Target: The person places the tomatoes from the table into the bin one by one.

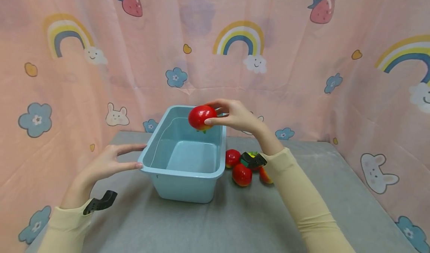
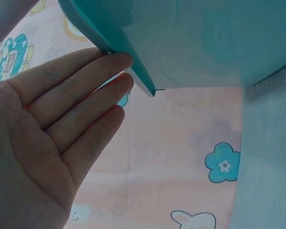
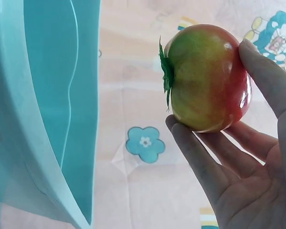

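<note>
While right hand (image 1: 231, 115) pinches fruit (image 1: 201, 116) | leaves (image 3: 166, 75) down, long axis level | left hand (image 1: 104, 162) wide

The head view faces forward and down across the blue tub (image 1: 184, 189); wrist views look in close on the left hand (image 2: 47, 138) and right hand (image 3: 257, 188), the tub's rim (image 1: 183, 172) common to all three.

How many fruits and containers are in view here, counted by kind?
Red fruits: 5 visible (1 in the right hand, 4 on the table; the right sleeve may hide more)
Blue tub: 1
Total: 6 visible
</note>
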A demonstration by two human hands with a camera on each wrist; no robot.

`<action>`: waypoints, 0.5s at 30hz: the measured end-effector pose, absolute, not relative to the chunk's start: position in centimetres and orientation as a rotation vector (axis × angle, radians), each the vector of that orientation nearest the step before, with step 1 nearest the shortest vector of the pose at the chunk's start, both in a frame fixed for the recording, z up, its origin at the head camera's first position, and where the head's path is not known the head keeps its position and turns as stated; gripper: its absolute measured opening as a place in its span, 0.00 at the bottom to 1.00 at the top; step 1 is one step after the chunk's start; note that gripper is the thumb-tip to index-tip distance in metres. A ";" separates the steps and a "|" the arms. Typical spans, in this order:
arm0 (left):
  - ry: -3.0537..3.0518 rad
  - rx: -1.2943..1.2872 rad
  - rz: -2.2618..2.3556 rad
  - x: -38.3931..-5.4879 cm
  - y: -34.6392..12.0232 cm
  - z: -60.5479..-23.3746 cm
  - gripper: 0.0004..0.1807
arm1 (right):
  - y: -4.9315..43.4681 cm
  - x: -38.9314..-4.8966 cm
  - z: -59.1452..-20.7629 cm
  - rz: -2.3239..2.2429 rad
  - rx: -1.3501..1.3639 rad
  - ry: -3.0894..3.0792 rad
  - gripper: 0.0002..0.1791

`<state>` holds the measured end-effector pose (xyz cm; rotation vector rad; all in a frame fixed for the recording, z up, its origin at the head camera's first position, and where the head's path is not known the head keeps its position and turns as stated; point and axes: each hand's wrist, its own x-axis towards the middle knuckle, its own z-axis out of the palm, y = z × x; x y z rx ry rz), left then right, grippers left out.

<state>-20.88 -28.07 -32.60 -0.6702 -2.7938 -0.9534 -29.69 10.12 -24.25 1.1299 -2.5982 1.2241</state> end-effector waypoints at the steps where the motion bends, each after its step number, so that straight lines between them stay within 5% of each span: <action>1: -2.793 -0.674 -0.957 -20.9 -28.1 -32.6 0.30 | 10.0 -29.8 -24.3 1.222 1.131 -2.603 0.29; 15: -2.788 -0.674 -0.997 -21.1 -28.3 -32.8 0.30 | 8.6 -30.6 -25.0 1.191 1.196 -2.618 0.29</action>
